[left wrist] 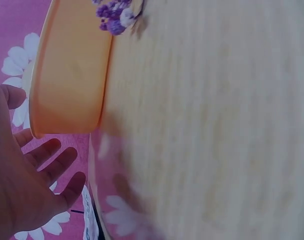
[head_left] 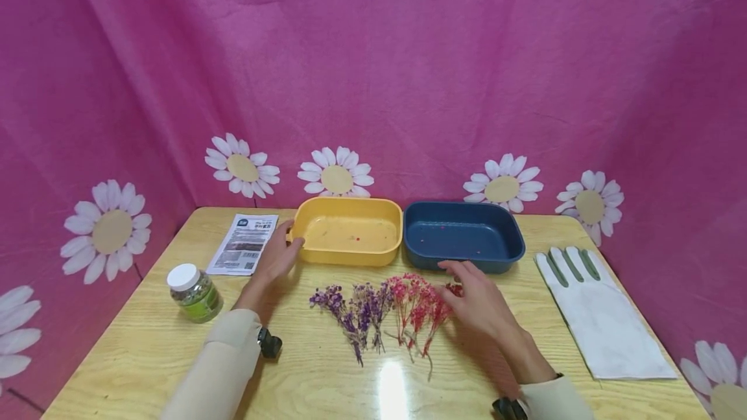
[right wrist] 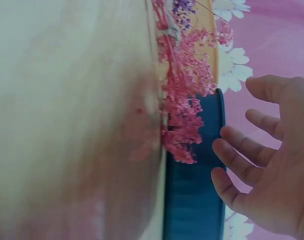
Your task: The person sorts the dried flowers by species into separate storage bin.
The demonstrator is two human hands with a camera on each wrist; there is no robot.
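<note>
My left hand [head_left: 280, 254] is at the left end of a yellow plastic tub [head_left: 350, 256], its fingertips right at the rim. The left wrist view shows that hand [left wrist: 26, 175] with fingers spread and loosely bent beside the tub's end wall [left wrist: 71, 85]. Over the right side of some pink dried flowers [head_left: 413, 297], my right hand [head_left: 481, 300] hovers in front of a dark blue tub [head_left: 463, 263]. Its fingers [right wrist: 242, 150] are relaxed and apart in the right wrist view, holding nothing. Purple dried flowers [head_left: 356, 310] lie left of the pink ones.
A white-capped jar [head_left: 198, 297] with a green label stands at the left, near a printed packet [head_left: 242, 245]. White gloves [head_left: 607, 316] with green between the fingers lie at the right edge. A pink curtain [head_left: 373, 83] with daisies rises behind the table. Small red bits are inside both tubs.
</note>
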